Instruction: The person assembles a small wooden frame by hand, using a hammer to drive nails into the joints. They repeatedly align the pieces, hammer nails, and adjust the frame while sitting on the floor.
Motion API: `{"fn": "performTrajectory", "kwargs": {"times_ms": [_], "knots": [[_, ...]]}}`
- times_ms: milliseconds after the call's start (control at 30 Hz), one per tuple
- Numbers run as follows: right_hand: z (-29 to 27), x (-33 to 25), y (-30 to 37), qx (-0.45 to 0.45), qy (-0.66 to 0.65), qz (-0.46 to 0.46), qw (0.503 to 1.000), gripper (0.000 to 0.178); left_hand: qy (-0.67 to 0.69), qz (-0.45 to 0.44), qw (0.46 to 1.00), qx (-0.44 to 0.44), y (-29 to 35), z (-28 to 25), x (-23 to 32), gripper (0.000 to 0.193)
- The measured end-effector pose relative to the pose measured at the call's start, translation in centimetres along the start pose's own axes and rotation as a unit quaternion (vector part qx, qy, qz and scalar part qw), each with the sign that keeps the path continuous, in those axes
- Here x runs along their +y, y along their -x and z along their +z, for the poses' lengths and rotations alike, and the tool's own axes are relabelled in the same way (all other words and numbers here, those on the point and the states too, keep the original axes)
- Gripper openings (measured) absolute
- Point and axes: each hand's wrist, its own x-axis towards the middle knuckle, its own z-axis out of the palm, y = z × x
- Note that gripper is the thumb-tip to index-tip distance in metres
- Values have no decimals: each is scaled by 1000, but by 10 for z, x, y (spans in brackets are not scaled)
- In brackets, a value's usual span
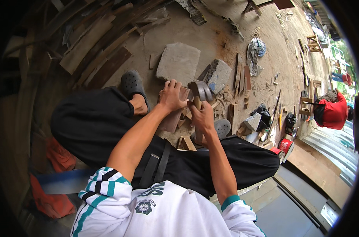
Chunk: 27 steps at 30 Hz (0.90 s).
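Landmark for all positions: the pale flat slab (178,61) lying on the dirt floor (146,59).

Wooden piece (171,121), reddish brown: on the person's side of the slab, standing out from under the left hand (172,96). Left hand is curled over the far part of the piece, fingers bent, gripping it, just short of the slab's near edge.

Right hand (202,116): nearer the person than the slab and to its right, wrapped round the handle of a claw hammer (201,91) close under the head. The metal head sits off the slab's near right corner. Contact between hammer and wooden piece is hard to judge; the fingers and the angle partly hide it.

Around the slab: a rough stone chunk (219,75) just to its right; crumpled plastic (255,55) farther right; long boards (94,39) stacked well to its left; a grey clog (131,82) on a foot, left and nearer the person. Red cans (285,145) stand well right of the slab, on the person's side.
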Motion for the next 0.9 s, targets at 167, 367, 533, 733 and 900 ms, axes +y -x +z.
{"fn": "performTrajectory", "kwargs": {"times_ms": [167, 367, 533, 733, 900], "knots": [[-6, -23, 0, 18, -24, -9, 1000, 25, 13, 12, 999, 27, 0, 5, -5, 70], [-4, -12, -13, -51, 86, 46, 994, 25, 29, 9, 1000, 4, 0, 8, -8, 69], [-10, -16, -11, -42, 33, 62, 997, 24, 13, 10, 1000, 12, -3, 4, -7, 69], [-10, -8, -6, -34, -98, 103, 989, 23, 22, -14, 1000, -10, -1, -1, 0, 69], [-27, -12, -25, -57, -140, 175, 973, 24, 14, -5, 1000, 10, -1, 3, 0, 68]]}}
